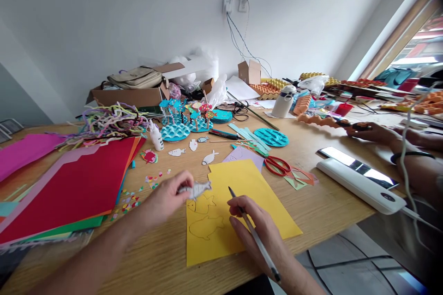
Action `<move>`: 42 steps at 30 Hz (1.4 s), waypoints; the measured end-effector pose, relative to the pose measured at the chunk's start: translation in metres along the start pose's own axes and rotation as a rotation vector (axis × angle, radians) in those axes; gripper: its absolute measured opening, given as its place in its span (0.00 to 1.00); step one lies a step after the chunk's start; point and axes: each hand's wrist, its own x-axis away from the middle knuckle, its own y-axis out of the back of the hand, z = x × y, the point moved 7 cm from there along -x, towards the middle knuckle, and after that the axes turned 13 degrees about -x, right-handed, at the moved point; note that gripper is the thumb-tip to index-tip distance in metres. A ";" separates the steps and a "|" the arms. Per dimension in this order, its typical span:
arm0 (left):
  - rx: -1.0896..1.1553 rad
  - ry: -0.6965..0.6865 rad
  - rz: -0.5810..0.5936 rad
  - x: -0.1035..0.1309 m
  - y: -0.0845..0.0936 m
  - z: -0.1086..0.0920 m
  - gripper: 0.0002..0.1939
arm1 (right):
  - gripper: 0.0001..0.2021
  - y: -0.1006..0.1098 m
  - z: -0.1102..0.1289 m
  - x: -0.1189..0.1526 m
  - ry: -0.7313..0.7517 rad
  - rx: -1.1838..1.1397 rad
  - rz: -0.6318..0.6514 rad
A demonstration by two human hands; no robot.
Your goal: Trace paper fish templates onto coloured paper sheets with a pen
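A yellow sheet [256, 193] lies on the wooden table, with two fish outlines drawn near its left edge. Above the upper outline, my left hand [173, 193] pinches a small grey-white paper fish [199, 190]. My right hand [254, 226] is over the sheet, its fingers round a pen [258, 239] whose dark tip points up and left. Beyond the sheet lie white paper fish [209, 157] and a purple sheet [254, 156] partly under the yellow one. Red-handled scissors [277, 166] rest right of the purple sheet.
Red paper [79, 184] and confetti are at left. Behind stand a glue bottle [155, 136], pipe cleaners [114, 122] and blue fish models [176, 131]. A white power bank [360, 184] and phone [356, 166] lie right, near another person's hands [374, 133].
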 end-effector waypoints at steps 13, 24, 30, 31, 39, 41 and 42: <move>-0.267 0.057 -0.067 -0.070 0.000 0.050 0.03 | 0.11 -0.011 -0.014 0.002 -0.270 -0.075 0.129; -0.261 -0.218 0.220 0.002 -0.013 0.008 0.05 | 0.02 -0.009 -0.020 0.009 -0.408 -0.219 -0.019; -0.175 -0.289 0.343 0.035 -0.031 0.004 0.14 | 0.02 -0.031 -0.007 0.013 -0.378 -0.265 0.063; -0.170 -0.296 0.357 0.038 -0.033 0.004 0.16 | 0.02 -0.035 -0.007 0.014 -0.376 -0.277 0.080; -0.193 -0.268 0.336 0.038 -0.037 0.001 0.14 | 0.04 -0.046 -0.012 0.014 -0.414 -0.220 0.027; -0.204 -0.275 0.305 0.038 -0.038 0.001 0.15 | 0.05 -0.047 -0.009 0.013 -0.383 -0.199 0.042; -0.207 -0.279 0.289 0.038 -0.039 0.001 0.15 | 0.05 -0.048 -0.007 0.013 -0.363 -0.188 0.049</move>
